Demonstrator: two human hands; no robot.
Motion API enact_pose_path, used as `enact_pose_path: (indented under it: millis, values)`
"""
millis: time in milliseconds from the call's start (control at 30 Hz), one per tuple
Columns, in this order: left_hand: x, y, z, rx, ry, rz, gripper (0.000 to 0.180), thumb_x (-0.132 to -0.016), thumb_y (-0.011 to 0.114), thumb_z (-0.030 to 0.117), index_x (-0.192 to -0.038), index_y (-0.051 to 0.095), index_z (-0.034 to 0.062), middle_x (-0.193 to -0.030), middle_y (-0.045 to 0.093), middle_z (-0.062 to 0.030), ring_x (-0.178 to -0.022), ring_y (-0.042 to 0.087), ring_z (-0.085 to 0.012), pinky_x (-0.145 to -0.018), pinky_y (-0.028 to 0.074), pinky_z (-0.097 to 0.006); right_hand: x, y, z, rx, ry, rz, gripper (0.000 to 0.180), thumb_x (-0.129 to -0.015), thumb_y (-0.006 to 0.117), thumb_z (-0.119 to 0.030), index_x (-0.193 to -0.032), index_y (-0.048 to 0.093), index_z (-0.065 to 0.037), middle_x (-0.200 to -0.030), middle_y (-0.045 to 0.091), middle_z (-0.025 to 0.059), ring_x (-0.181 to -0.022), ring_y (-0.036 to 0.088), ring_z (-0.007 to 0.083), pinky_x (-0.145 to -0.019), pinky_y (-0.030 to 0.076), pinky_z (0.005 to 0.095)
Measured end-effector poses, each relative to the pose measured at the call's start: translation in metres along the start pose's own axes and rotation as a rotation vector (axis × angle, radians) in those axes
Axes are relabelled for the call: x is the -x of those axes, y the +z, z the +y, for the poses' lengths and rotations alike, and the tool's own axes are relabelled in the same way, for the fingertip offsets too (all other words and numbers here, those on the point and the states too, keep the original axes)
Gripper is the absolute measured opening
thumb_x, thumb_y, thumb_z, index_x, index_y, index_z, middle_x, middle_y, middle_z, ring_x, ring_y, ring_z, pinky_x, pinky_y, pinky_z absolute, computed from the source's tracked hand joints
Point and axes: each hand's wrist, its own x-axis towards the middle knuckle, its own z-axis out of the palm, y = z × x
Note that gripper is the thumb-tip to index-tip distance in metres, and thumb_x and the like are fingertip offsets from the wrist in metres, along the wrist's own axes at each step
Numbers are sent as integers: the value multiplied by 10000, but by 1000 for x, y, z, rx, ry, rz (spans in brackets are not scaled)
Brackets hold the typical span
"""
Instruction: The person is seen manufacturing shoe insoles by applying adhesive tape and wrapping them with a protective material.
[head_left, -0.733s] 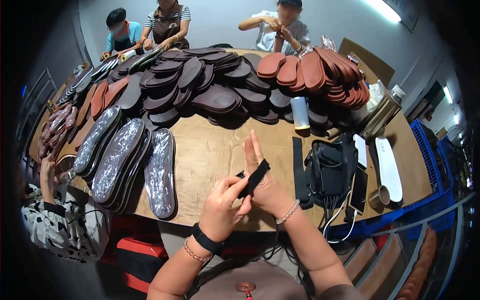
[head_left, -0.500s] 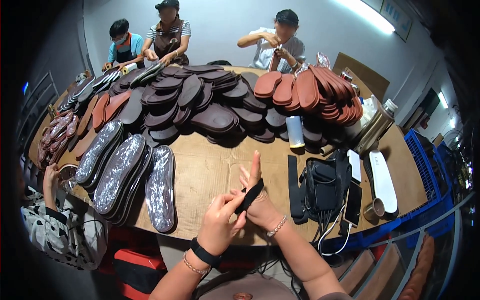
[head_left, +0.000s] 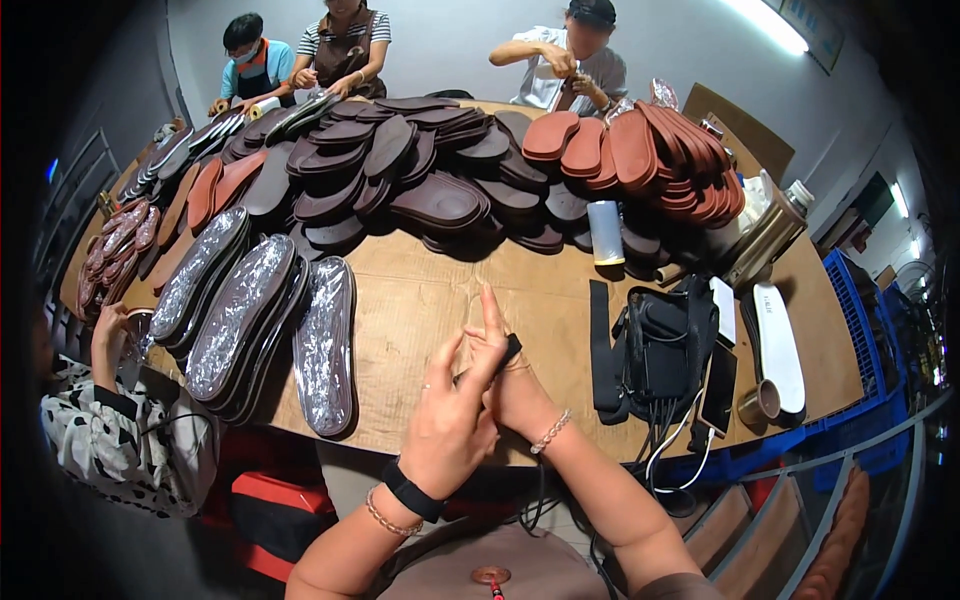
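In front of my body, both hands come together above the near part of the table. My left hand (head_left: 447, 415) closes over the palm side of my right hand (head_left: 518, 392), its fingers on a black fabric band (head_left: 513, 348) wrapped round that hand. Most of the band lies hidden behind the left fingers. The right hand is stretched out with a finger pointing up, and nothing is held in it. Nearest on the left lies a dark insole in clear plastic (head_left: 326, 345), beside a stack of wrapped insoles (head_left: 240, 320).
Piles of dark brown insoles (head_left: 440, 205) and reddish insoles (head_left: 635, 150) spread across the table (head_left: 400, 300). To the right are a black pouch with cables (head_left: 665, 340), a phone (head_left: 718, 390), a metal cup (head_left: 760, 402) and a white insole (head_left: 777, 340). Several people work around the table.
My left hand has shifted from pinching the band's near end to wrapping over the right hand. The band now shows less. The view has tilted slightly downward.
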Motion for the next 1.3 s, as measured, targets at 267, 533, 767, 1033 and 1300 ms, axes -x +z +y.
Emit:
enact_pose_path:
  millis: [267, 533, 767, 1033, 1300]
  values:
    - [-1, 21, 4, -569, 579, -296, 355, -909, 594, 194, -1255, 670, 216, -1561, 478, -99, -1529, 329, -325, -1252, 145, -581, -4, 21, 8, 179, 4, 21, 869, -965, 539, -28, -1681, 56, -127, -1096, 557, 125, -1030, 593, 227, -880, 501, 327]
    - [29, 43, 52, 0, 715, -500, 449, -916, 604, 189, -1352, 584, 88, -1492, 528, -115, -1519, 348, -296, -1214, 268, -550, -10, 6, -22, 4, 16, 74, 882, -959, 484, 81, -1675, 15, -130, -1526, 424, 243, -1162, 637, 241, -944, 535, 345]
    - [-9, -23, 16, 55, -9, 113, 366, -886, 748, 76, -1213, 618, -24, -1040, 658, -170, -1017, 643, -358, -926, 498, -395, -8, -17, -52, -292, 164, 183, 822, -1045, 528, -70, -1672, 3, -150, -1611, 331, 242, -1265, 588, 264, -1050, 499, 371]
    - [-7, -25, 5, 457, -400, -76, 161, -932, 763, 47, -1038, 663, -22, -864, 686, -28, -759, 654, -73, -668, 524, -220, 1, -9, -52, -300, 150, 150, 741, -1052, 507, -47, -1665, 94, -94, -1605, 371, 223, -1300, 585, 270, -1068, 482, 368]
    - [-8, -33, 2, 906, -501, -169, 143, -903, 767, 22, -904, 625, 10, -820, 648, 13, -699, 577, -13, -621, 474, -180, -9, -25, -59, 502, -194, -28, 790, -1032, 582, -105, -1661, 104, -76, -1654, 279, 242, -1473, 400, 378, -1114, 454, 436]
